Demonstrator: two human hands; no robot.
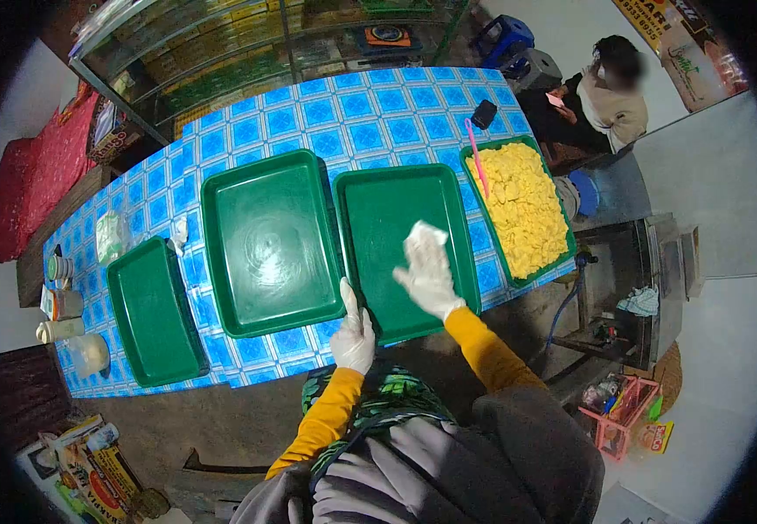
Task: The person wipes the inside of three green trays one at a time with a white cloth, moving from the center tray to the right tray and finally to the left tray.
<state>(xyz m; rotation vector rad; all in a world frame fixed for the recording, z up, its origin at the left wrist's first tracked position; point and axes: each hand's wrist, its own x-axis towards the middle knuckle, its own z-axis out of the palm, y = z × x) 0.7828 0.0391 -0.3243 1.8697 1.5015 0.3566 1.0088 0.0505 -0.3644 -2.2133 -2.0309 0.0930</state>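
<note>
Yellow food [522, 205], pink spatula [475, 157], seated person [610, 92]

Glossy plastic, thin gloves, soft cloth.
The tray under the hands [387, 210], the wide tray [269, 240] and the small tray [155, 314] are smooth green plastic with a wet-looking shine. The full tray [542, 272] holds matt, crumbly yellow food [522, 205]. The desk [352, 113] wears a slick blue-and-white checked cover. The left hand [352, 336] and right hand [431, 278] are in thin, milky, wrinkled gloves [356, 349]. The right one presses a soft white wad [425, 234], either paper or cloth. The sleeves [483, 341] are matt yellow knit.
</note>
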